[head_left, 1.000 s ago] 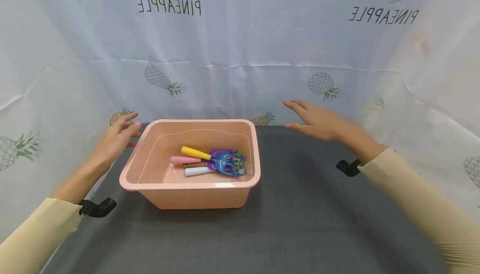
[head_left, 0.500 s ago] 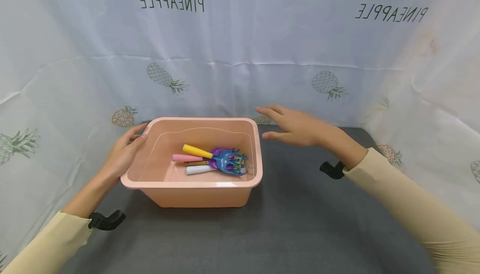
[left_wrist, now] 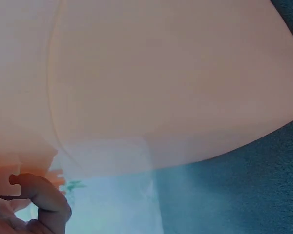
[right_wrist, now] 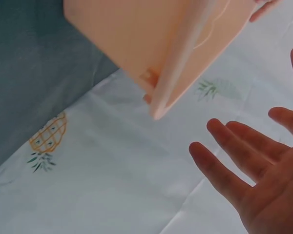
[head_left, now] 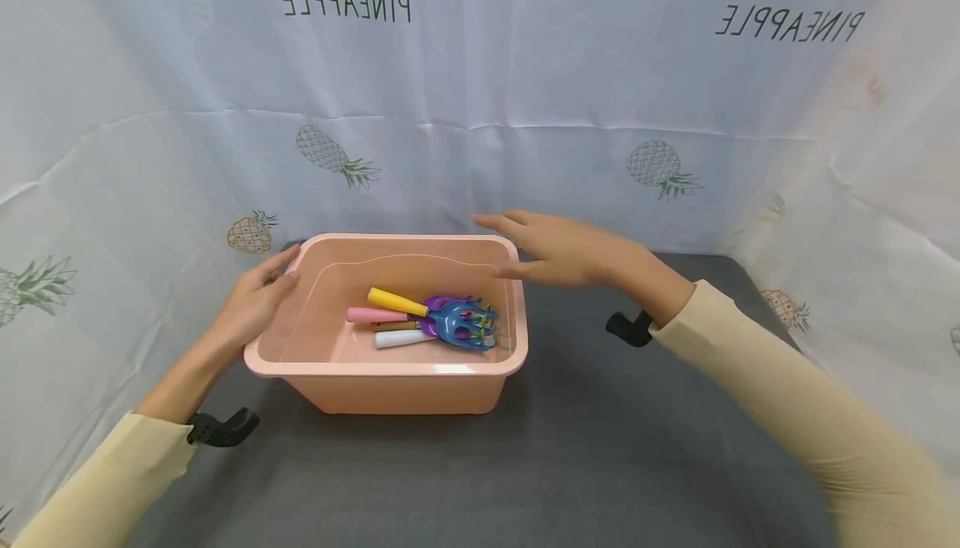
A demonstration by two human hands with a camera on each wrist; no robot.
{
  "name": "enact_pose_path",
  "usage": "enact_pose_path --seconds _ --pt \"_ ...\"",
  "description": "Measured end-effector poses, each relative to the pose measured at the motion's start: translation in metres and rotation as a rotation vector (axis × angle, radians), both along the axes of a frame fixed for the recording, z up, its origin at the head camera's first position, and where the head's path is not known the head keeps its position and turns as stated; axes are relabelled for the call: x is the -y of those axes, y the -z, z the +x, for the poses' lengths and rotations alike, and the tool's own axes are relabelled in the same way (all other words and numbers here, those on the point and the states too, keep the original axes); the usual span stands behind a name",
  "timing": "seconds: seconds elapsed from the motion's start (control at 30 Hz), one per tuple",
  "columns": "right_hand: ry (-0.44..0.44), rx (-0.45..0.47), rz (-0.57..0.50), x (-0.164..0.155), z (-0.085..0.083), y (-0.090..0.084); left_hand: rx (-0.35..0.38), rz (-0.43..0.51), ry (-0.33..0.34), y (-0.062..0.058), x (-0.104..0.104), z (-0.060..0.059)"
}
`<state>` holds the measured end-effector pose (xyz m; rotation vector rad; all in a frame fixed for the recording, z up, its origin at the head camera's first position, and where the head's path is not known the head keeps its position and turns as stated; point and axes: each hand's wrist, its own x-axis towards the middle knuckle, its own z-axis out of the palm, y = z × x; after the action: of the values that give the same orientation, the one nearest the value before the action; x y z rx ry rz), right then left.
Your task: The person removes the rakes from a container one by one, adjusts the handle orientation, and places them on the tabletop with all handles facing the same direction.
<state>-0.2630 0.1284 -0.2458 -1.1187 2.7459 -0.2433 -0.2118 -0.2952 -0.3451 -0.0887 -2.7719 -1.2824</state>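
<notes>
A peach-coloured plastic basin (head_left: 408, 394) stands on the grey cloth. My left hand (head_left: 251, 302) grips its left rim, with the thumb on the inner side; a bent finger (left_wrist: 51, 209) also shows in the left wrist view. My right hand (head_left: 566, 248) hovers over the right rim, its fingers spread and straight, apart from the basin in the right wrist view. Inside lie several clawed plastic tools heaped together: a blue clawed head (head_left: 453, 321) on top, with a yellow handle (head_left: 397, 301), a pink handle (head_left: 375, 315) and a white handle (head_left: 401, 338) pointing left.
A white curtain (head_left: 480, 48) printed with pineapples hangs behind and at both sides of the grey table surface (head_left: 480, 481). Black wrist straps (head_left: 223, 429) sit at the cuffs of both cream sleeves (head_left: 780, 381).
My left hand has moved right, from beside the basin onto its left rim. The right hand has come leftward to above the right rim. The basin and tools have stayed in place.
</notes>
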Motion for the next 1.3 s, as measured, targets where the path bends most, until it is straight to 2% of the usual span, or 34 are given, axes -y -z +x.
enact_pose_path --seconds 0.33,0.57,0.73,1.2,1.3 --pt "-0.101 0.051 0.020 0.035 -0.008 -0.004 -0.021 -0.002 0.017 0.001 0.000 -0.003" --pt "-0.170 0.092 0.026 0.058 -0.015 -0.006 0.009 0.061 0.043 0.002 0.001 -0.007" --pt "-0.206 0.117 0.022 0.074 -0.024 -0.001 0.036 0.080 0.052 0.000 0.002 -0.008" --pt "-0.218 0.199 0.011 0.127 -0.045 0.016 0.065 0.091 0.065 0.001 0.005 -0.010" --pt "-0.212 0.274 -0.010 0.137 -0.051 0.022 0.066 0.109 0.069 0.003 0.006 -0.011"
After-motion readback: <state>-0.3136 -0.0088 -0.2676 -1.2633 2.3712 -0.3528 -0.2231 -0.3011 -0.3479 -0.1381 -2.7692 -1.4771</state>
